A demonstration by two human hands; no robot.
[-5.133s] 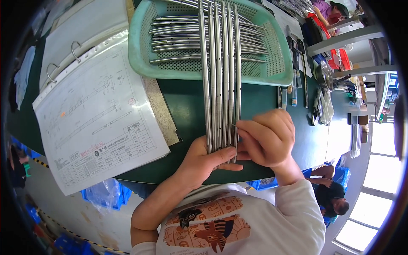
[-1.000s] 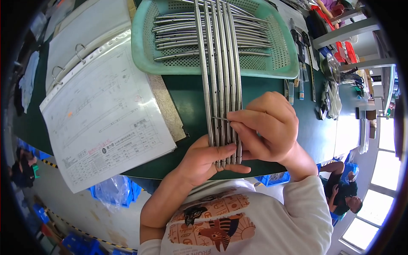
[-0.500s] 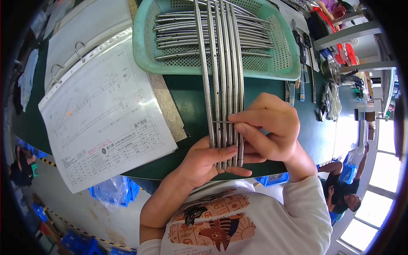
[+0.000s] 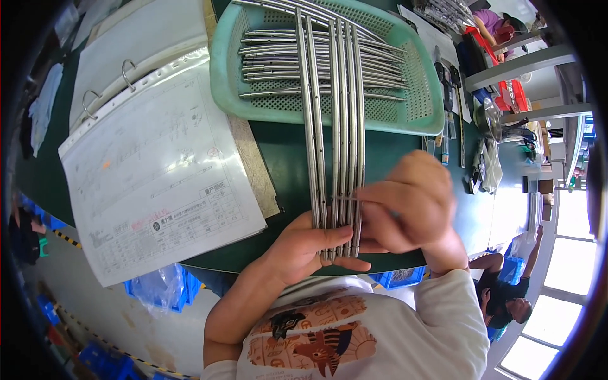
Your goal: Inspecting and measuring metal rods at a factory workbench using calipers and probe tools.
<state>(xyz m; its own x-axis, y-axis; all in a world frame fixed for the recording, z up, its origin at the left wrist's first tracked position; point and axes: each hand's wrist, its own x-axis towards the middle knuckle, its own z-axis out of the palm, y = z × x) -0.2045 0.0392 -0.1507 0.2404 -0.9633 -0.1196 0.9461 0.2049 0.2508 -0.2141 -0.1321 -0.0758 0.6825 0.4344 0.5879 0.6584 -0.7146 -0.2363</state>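
Over the near edge of the green table point(image 4: 285, 158), I see six metal rods point(image 4: 335, 126) held as a fan, two set slightly apart from the other four. The left hand point(image 4: 294, 252) grips their lower ends, thumb pressed across the front; most of its fingers are hidden behind the metal. The right hand point(image 4: 411, 202) is smeared by motion blur, but I make out thumb and forefinger pinching a thin pin point(image 4: 347, 199) laid across the four-rod group. I cannot tell whether its tip sits in a hole, nor which hand owns the finger showing just right of the rods. Their far ends overlap the green basket point(image 4: 399, 127) in my view; whether they touch it, I can't judge. The frame's top cuts off the basket, and the held rods partly cover the loose rods point(image 4: 272, 60) inside. Glare washes out parts of the drawing sheet point(image 4: 164, 171).
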